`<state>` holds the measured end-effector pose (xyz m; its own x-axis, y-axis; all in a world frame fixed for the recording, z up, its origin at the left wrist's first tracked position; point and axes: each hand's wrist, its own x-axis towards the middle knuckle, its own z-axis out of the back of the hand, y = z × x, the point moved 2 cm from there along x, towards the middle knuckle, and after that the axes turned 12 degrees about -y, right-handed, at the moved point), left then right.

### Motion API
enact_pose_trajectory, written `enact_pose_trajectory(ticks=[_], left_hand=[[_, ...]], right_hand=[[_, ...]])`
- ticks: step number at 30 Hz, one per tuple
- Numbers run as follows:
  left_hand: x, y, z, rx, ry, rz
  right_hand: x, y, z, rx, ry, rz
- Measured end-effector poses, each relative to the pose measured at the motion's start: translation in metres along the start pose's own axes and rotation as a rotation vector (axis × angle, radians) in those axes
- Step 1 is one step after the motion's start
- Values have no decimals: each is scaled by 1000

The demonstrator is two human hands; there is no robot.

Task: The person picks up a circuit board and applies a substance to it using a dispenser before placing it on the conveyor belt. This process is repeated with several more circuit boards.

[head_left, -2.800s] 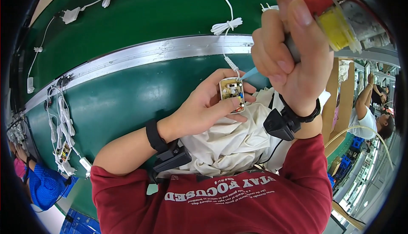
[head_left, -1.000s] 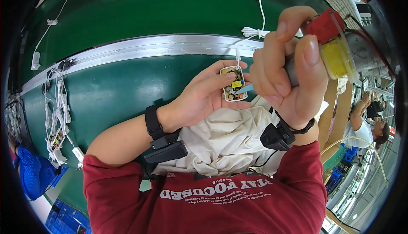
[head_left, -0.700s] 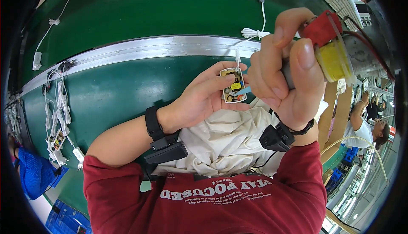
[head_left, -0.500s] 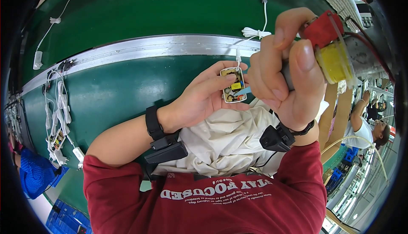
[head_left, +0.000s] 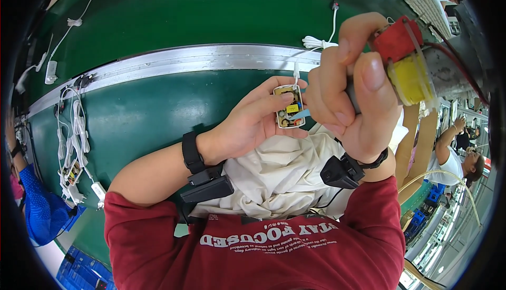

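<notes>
My left hand (head_left: 247,116) holds an open white power adapter (head_left: 290,123) between thumb and fingers. Its circuit board faces up, with a yellow transformer and other small parts showing. A white cable leaves its far end. My right hand (head_left: 358,87) is closed around a grey cylindrical tool (head_left: 456,71) with a red block, a yellow band and dark wires. From this fist a pale blue pointed tip (head_left: 301,114) reaches over the board's right near part. Whether it touches the board I cannot tell.
Beyond a metal rail (head_left: 211,58), several white adapters and cables lie on a green belt (head_left: 221,16). Tangled white cables with adapters (head_left: 79,126) lie at left on the green table (head_left: 142,110). White cloth (head_left: 274,171) covers my lap. A person in a blue sleeve (head_left: 45,203) is at far left.
The adapters and cables on the belt have shifted slightly right, and another white piece has appeared at far left. The blue-sleeved arm has reached forward. My hands have hardly moved.
</notes>
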<state>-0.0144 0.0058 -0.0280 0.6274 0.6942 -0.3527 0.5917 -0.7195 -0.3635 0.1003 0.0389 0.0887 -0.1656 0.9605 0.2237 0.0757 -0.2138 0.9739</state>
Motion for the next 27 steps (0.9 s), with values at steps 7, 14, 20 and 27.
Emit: enact_pose_trajectory(ticks=[7, 14, 20, 27], left_hand=[[-2, 0, -2, 26, -14, 10], [0, 2, 1, 18, 9, 16], [3, 5, -1, -9, 29, 45], [6, 8, -4, -58, 73, 40]], right_hand=[[0, 0, 1, 9, 27, 6], [-1, 6, 1, 11, -64, -42], [0, 17, -1, 18, -94, -138], [1, 25, 4, 24, -70, -227]])
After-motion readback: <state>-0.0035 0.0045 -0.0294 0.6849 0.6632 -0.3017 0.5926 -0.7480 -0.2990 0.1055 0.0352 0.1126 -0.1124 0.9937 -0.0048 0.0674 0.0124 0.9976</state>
